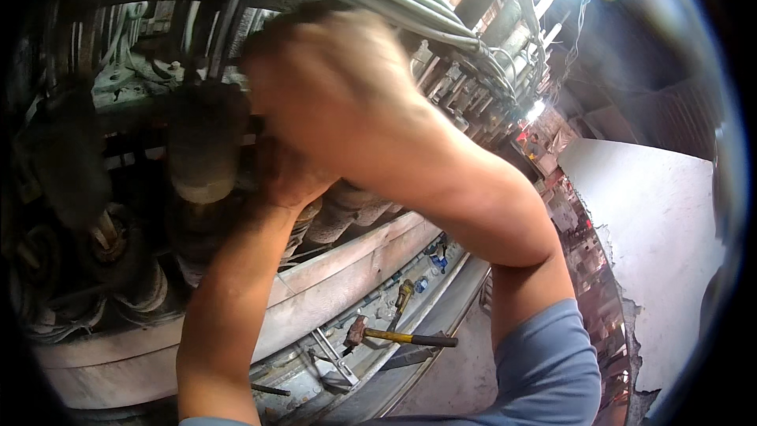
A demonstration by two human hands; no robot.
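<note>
I can't tell what the blurry right hand (327, 71) or half-hidden left hand (293, 177) grips. The dark tube (203, 162) at nine o'clock looks heavy, hard; hold its middle.

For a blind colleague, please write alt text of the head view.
A person's right hand, blurred, and left hand are close together beside dark cylindrical machine parts; any held object is hidden. Cables run above; a hammer lies below.
</note>
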